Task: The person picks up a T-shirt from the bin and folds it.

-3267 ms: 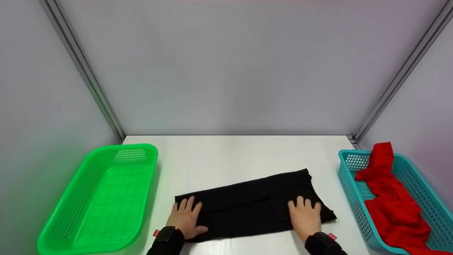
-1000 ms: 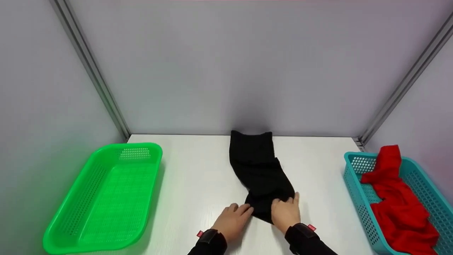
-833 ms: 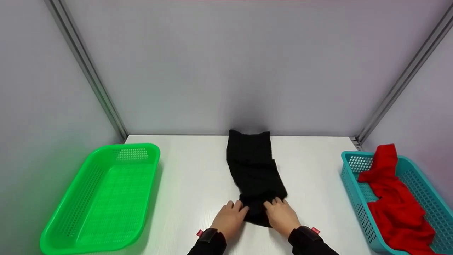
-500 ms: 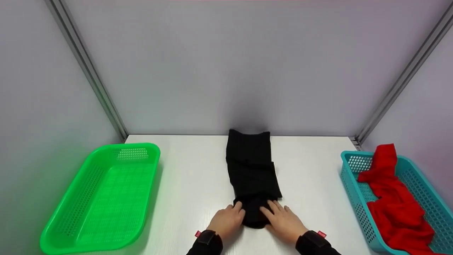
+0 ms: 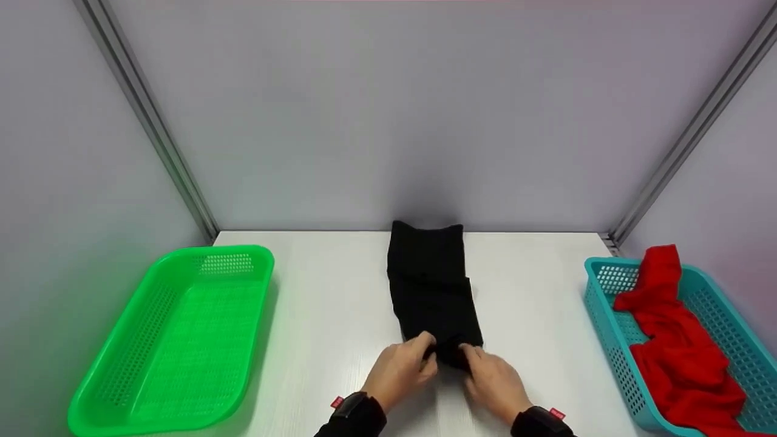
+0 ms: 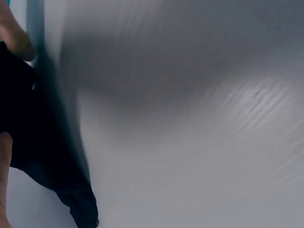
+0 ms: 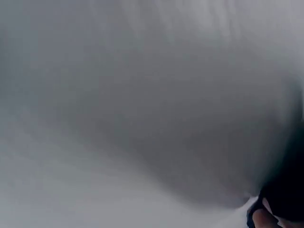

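Observation:
A folded black garment (image 5: pixel 431 297) lies lengthwise on the white table, its far end close to the back wall. My left hand (image 5: pixel 400 367) grips the near end at its left corner, fingers curled under the thumb side. At the right corner, my right hand (image 5: pixel 496 382) pinches the same end. Between the hands the near end is raised and bunched toward the rest. In the left wrist view the garment (image 6: pixel 28 128) drapes down the left side, a fingertip against it. The right wrist view has only fingertips (image 7: pixel 265 219) at the dark cloth (image 7: pixel 289 185).
On the left stands a green plastic basket (image 5: pixel 261 285) with nothing in it. A teal basket (image 5: pixel 598 315) on the right holds a crumpled red garment (image 5: pixel 683 346), one end over its back rim. Grey walls enclose the white table (image 5: pixel 328 285) at the back and sides.
The garment was turned from lying crosswise to lengthwise, then straightened. In the last half second, both hands went from lying on its near end to gripping and lifting that end.

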{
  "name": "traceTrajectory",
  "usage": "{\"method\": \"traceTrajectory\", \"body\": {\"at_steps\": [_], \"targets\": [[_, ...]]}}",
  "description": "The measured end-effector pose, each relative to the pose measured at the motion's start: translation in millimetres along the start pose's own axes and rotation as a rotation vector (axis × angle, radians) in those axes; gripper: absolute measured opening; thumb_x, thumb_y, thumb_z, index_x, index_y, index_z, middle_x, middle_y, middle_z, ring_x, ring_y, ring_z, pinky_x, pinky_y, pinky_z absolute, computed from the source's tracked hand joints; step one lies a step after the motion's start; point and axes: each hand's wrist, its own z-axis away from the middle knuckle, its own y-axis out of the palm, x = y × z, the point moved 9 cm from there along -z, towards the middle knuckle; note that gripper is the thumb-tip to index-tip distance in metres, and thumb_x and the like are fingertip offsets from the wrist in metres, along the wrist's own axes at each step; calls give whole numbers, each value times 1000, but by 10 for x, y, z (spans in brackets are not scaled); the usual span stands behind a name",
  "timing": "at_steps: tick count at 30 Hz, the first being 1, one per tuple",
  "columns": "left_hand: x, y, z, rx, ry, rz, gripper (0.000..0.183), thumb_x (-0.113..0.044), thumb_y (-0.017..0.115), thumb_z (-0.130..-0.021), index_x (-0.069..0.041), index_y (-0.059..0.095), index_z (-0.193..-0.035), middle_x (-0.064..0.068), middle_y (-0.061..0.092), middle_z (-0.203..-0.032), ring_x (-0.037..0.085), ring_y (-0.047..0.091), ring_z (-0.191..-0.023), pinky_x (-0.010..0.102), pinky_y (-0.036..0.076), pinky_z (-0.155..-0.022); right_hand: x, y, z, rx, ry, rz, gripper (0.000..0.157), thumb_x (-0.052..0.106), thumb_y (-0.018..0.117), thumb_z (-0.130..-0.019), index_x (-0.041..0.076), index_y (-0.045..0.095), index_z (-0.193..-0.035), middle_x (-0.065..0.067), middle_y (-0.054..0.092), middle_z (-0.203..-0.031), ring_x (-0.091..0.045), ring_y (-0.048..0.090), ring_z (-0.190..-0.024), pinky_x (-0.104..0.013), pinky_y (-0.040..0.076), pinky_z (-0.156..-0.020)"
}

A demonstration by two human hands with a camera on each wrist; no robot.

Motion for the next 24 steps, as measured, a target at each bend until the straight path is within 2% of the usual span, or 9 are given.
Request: {"method": "traceTrajectory", "body": {"at_steps": [3,5,7,9,11,14,17,21,24], "targets": [[9,-16,6,66,26,-12,35,-3,81,-82,-10,64,-112,-3,69,-91,8,65,-74,22,55,-68,-35,-267,-44,-177,-46,-57,41,-3,82,-70,5,66,-107,-6,71,-91,-24,70,-75,-40,57,-65],[24,-38,14,108,45,-30,46,-1,84,-79,-10,66,-121,-2,70,-99,12,67,-86,26,56,-81,-45,-413,-76,-218,-114,-116,40,-7,80,-69,8,66,-104,-4,72,-92,-21,72,-78,-37,58,-66],[29,-84,16,113,69,-42,53,0,85,-74,-11,70,-123,-2,69,-101,15,63,-91,29,53,-86,-52,-520,-97,-209,-180,-194,43,-11,78,-70,8,68,-107,-2,74,-99,-19,74,-86,-31,59,-73],[24,-163,0,86,88,-37,52,1,84,-70,-13,74,-119,-3,68,-97,15,57,-90,31,50,-84,-57,-601,-105,-170,-243,-296,46,-15,79,-73,9,69,-111,0,76,-104,-18,75,-92,-24,58,-81],[36,-245,-16,67,77,28,46,1,82,-67,-14,76,-110,-5,67,-94,15,52,-88,32,48,-80,-72,-676,-110,-133,-275,-398,45,-15,80,-76,10,70,-112,0,76,-105,-16,75,-94,-18,55,-85],[81,-305,-32,111,6,237,30,3,77,-75,-10,72,-101,-1,72,-106,19,61,-105,33,51,-94,-120,-760,-127,-42,-265,-550,35,-10,76,-85,11,73,-113,0,78,-104,-12,74,-93,-15,54,-83],[151,-287,-14,211,-132,506,24,6,71,-84,-10,61,-99,2,74,-122,19,66,-120,33,52,-100,-172,-794,-154,75,-198,-660,22,0,70,-96,11,76,-114,-1,79,-101,-6,71,-90,-19,54,-75],[203,-230,46,342,-276,686,22,1,67,-92,-13,53,-99,-4,73,-97,6,65,-87,23,50,-79,-203,-744,-155,276,-82,-793,12,14,67,-102,14,77,-107,2,77,-94,0,63,-80,-22,49,-67],[183,-198,100,436,-282,694,18,-2,68,-94,-13,60,-106,-6,67,-92,3,58,-81,23,49,-79,-178,-655,-100,433,-29,-870,10,18,66,-103,15,75,-102,6,73,-88,1,55,-74,-20,44,-64]]}}
